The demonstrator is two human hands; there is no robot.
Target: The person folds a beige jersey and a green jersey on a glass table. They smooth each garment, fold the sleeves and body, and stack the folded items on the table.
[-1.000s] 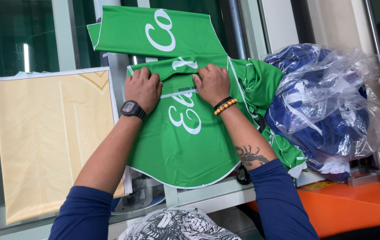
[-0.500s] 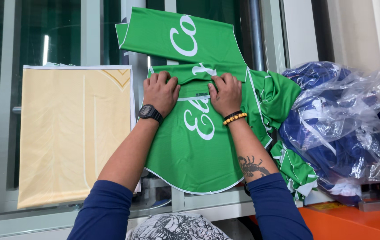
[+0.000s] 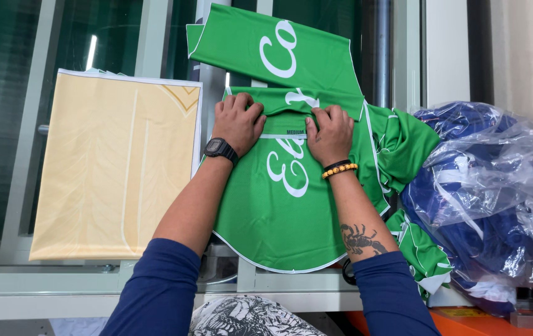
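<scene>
A green jersey panel (image 3: 279, 218) with white lettering and white edging lies flat under both my hands. My left hand (image 3: 238, 122), with a black watch on the wrist, presses its upper edge on the left. My right hand (image 3: 330, 133), with a beaded bracelet, pinches the same edge beside a small label. Another green fabric piece (image 3: 273, 53) with white letters lies just beyond my fingers, angled up to the left. More green pieces (image 3: 403, 146) are bunched to the right.
A pale yellow fabric panel (image 3: 114, 168) lies to the left. A clear plastic bag of blue garments (image 3: 490, 199) sits at the right. A grey metal frame (image 3: 80, 283) runs along the near edge, with an orange surface (image 3: 466, 323) at bottom right.
The view has shifted, so everything sits further right and lower in frame. My hands stay on the green panel's upper edge, with the fingers drawn slightly closer together.
</scene>
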